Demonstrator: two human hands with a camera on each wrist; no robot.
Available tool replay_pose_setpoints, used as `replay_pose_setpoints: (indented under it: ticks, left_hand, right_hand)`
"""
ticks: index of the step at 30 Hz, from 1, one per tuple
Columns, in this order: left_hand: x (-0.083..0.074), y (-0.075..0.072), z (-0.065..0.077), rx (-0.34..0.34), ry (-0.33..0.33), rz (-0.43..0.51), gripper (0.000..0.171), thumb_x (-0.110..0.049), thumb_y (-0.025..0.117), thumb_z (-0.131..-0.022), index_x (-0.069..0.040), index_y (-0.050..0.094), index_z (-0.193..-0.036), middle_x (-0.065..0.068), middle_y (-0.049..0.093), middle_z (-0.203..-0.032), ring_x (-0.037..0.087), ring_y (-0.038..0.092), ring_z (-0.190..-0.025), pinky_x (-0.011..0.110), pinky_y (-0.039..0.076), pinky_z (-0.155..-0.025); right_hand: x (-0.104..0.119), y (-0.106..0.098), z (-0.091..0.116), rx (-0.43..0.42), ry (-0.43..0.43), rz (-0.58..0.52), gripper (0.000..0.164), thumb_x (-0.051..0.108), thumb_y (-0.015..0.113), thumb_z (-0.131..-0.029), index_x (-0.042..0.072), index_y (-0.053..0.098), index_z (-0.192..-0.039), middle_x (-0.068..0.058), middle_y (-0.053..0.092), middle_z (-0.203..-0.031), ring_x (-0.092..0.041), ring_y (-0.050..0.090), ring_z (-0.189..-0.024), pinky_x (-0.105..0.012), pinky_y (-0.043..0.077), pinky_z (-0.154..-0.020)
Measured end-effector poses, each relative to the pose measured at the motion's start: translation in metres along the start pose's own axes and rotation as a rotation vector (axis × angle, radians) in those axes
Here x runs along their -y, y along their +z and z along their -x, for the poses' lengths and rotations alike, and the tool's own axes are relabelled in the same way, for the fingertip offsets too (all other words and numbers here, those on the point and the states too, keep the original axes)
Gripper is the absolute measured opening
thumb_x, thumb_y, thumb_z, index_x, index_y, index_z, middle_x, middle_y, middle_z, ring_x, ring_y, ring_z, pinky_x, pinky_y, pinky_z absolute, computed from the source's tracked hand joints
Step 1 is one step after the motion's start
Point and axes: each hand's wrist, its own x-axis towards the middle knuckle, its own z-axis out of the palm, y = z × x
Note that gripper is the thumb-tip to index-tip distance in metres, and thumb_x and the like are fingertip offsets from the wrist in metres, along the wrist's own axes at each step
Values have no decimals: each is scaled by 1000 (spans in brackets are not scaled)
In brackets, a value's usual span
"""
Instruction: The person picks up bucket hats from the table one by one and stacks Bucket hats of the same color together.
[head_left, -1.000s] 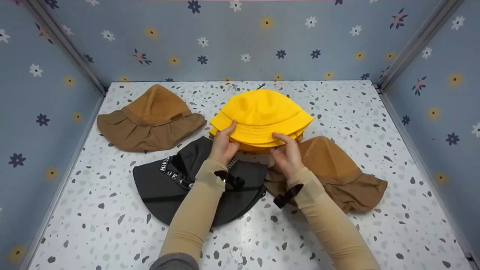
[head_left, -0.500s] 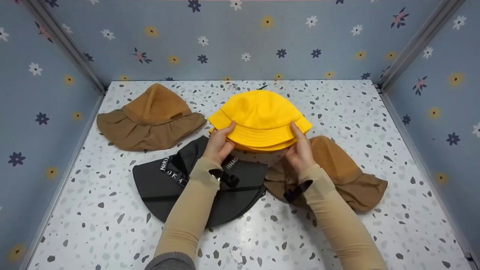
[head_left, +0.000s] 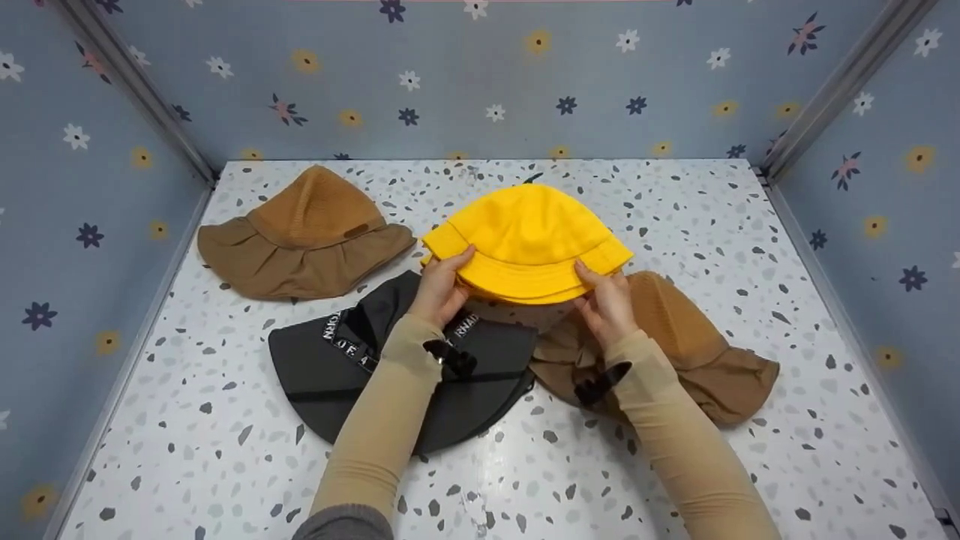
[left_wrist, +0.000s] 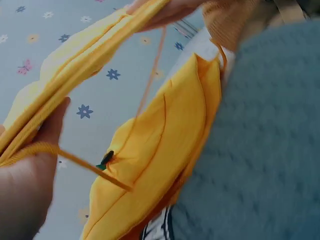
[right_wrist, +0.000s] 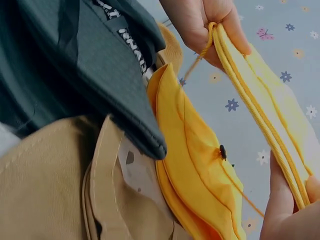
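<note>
Both hands hold a yellow bucket hat (head_left: 529, 225), folded flat, up off the table, its brim towards the person. The left hand (head_left: 442, 289) pinches the brim's left part, thumb on top and fingers beneath. On the right part, the right hand (head_left: 609, 306) grips the brim the same way. A cord (left_wrist: 95, 167) hangs from the held hat. Below it lies a second yellow hat (right_wrist: 192, 160) with a small dark green leaf-like tip, largely hidden in the head view by the held one.
A brown hat with a ruffled brim (head_left: 315, 225) lies at the back left. A black wide-brimmed hat (head_left: 322, 390) with white lettering sits in front, under the left forearm. Another brown hat (head_left: 675, 330) lies on the right, partly under the right arm. Flower-patterned walls (head_left: 480, 82) enclose the speckled table (head_left: 495, 487).
The right hand has shifted its grip rightward along the yellow hat's brim. The held hat has moved slightly right and towards the person; the other hats stay put.
</note>
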Motion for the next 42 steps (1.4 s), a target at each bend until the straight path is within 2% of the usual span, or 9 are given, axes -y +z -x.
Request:
replay_pose_setpoints:
  ticks: [4, 9, 14, 18, 22, 26, 33, 38, 42]
  left_hand:
    - [-3, -6, 1, -35, -36, -163, 54, 8, 53, -92, -8, 40, -142, 7, 51, -134, 19, 51, -119, 32, 47, -100]
    - [-10, -13, 1, -80, -53, -268, 50, 10, 51, -82, -4, 47, -130, 7, 51, -123, 20, 51, -107, 30, 49, -87]
    - [-17, -13, -4, -144, -24, -333, 53, 5, 54, -86, -9, 43, -136, 7, 51, -115, 20, 52, -97, 30, 49, -78]
    - [-24, -10, -7, -188, -4, -472, 52, -2, 53, -91, -11, 41, -141, 6, 51, -115, 18, 51, -91, 27, 46, -71]
    - [-30, -7, -10, -230, 11, -654, 52, -9, 54, -93, -7, 41, -144, 10, 50, -129, 21, 50, -102, 29, 46, -82]
    - [-32, -8, -13, -238, 23, -785, 52, -12, 56, -94, -6, 44, -144, 12, 47, -143, 21, 48, -114, 30, 42, -95]
    - [-32, -11, -20, -259, -1, -782, 49, -3, 60, -95, -7, 47, -143, 15, 53, -137, 12, 54, -73, 18, 50, -62]
    - [-33, -13, -22, -286, 32, -787, 51, 0, 59, -96, -11, 45, -143, 15, 53, -127, 11, 53, -65, 16, 51, -58]
    - [-32, -14, -21, -311, 78, -908, 49, -1, 59, -96, -12, 47, -142, 14, 53, -121, 13, 54, -68, 19, 52, -62]
  right_hand:
    - [3, -4, -1, 5, -5, 78, 48, 6, 57, -99, 15, 40, -142, -4, 60, -114, -15, 63, -92, -28, 57, -74]
    - [10, -11, 0, 50, 15, 161, 49, 4, 54, -100, 14, 37, -146, -5, 60, -115, -16, 65, -91, -30, 59, -74]
    - [17, -12, -4, 15, -49, 305, 45, 3, 64, -94, 9, 47, -136, -3, 64, -101, -15, 66, -76, -28, 59, -66]
    - [22, -11, -9, -61, -118, 383, 65, -1, 70, -88, 12, 37, -142, -5, 65, -97, -17, 66, -68, -35, 60, -65]
    - [27, -10, -15, -104, -133, 469, 70, 3, 68, -91, 15, 28, -147, -7, 62, -105, -16, 66, -76, -36, 61, -70]
    - [31, -12, -20, -103, -135, 539, 50, 18, 61, -99, 15, 37, -142, -4, 60, -112, -13, 63, -86, -27, 59, -72]
    - [33, -14, -28, -109, -117, 602, 34, 30, 53, -103, 17, 42, -132, -4, 58, -118, -14, 60, -88, -27, 59, -74]
    - [31, -11, -35, -129, -126, 621, 40, 28, 56, -101, 17, 42, -137, -6, 57, -126, -15, 62, -92, -35, 59, -87]
    - [27, -10, -39, -148, -163, 651, 40, 23, 60, -100, 15, 45, -136, -4, 57, -113, -16, 61, -86, -38, 59, -86]
